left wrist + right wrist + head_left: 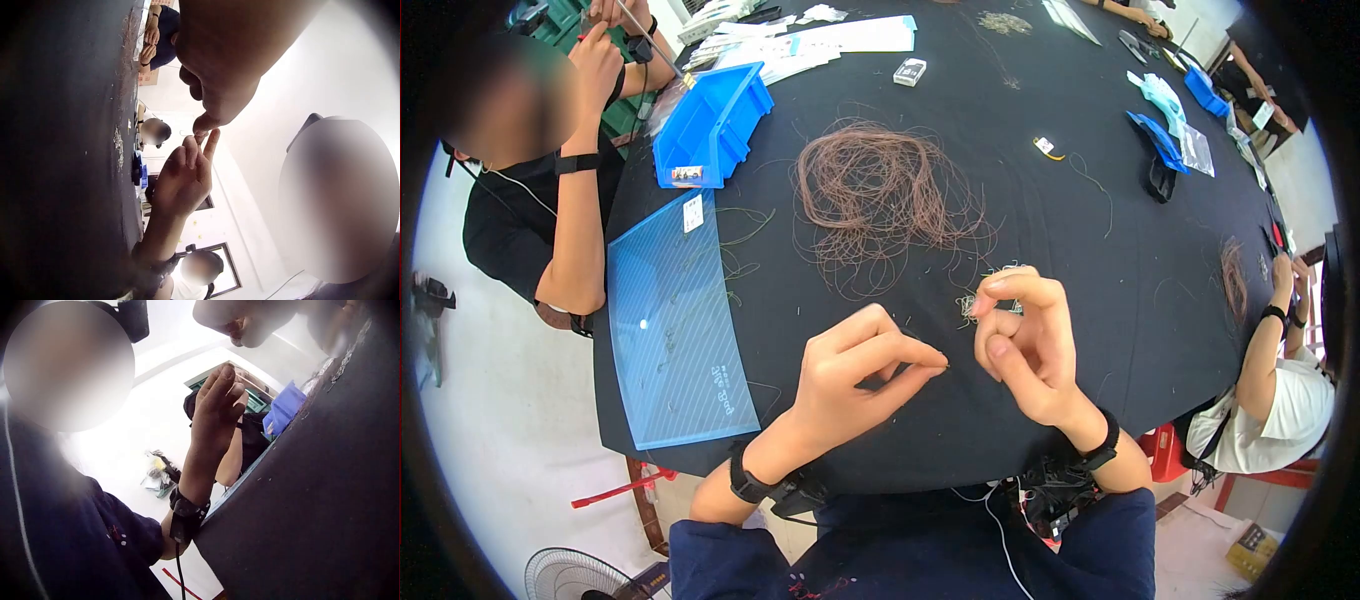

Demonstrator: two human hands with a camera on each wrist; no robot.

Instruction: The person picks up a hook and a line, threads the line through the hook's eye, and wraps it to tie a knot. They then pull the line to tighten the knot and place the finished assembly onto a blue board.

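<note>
My left hand (850,370) is in front of me over the black tablecloth, thumb and forefinger pinched together at a tiny dark speck of a piece, too small to make out. Facing it, my right hand (1035,345) has its fingers bent and its thumb against them; I cannot tell whether a strand lies between. A small gap separates the two hands in the head view. Beyond them lies a large loose tangle of thin brown wire-like strands (865,190). A small pale tangle of strands (967,308) shows partly behind my right fingers.
A blue translucent zip bag (675,340) lies at the left, below a blue open bin (715,125). White paper strips (850,37) and a small box (909,72) lie farther back. A small white tag-like piece (1048,148) sits right of the tangle. Other people work around the table.
</note>
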